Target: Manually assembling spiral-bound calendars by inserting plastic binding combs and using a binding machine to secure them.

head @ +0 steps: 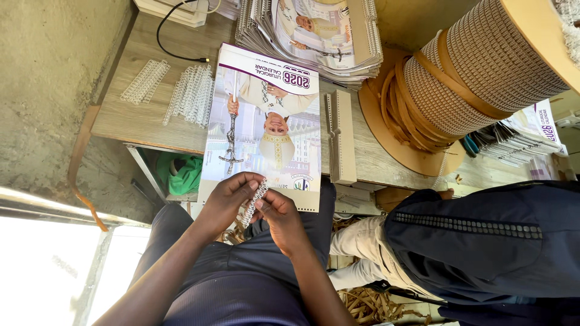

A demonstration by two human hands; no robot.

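1. while both hands meet at the near edge of the desk [151,121], the left hand [226,196] pinches the upper end of a short white wire binding strip [255,202], grip narrow on it.
2. right hand [281,217] clamps the strip's lower end, fingers closed around it, just off the bottom edge of a printed calendar [263,127].
3. beside the calendar lies a grey hanger bar [339,136]; further left, loose binding strips [181,90] on the wood.
4. at the right, a person in a dark jacket [483,241].
5. farther back, a stack of calendars [314,33] and a big spool of binding wire [477,72].
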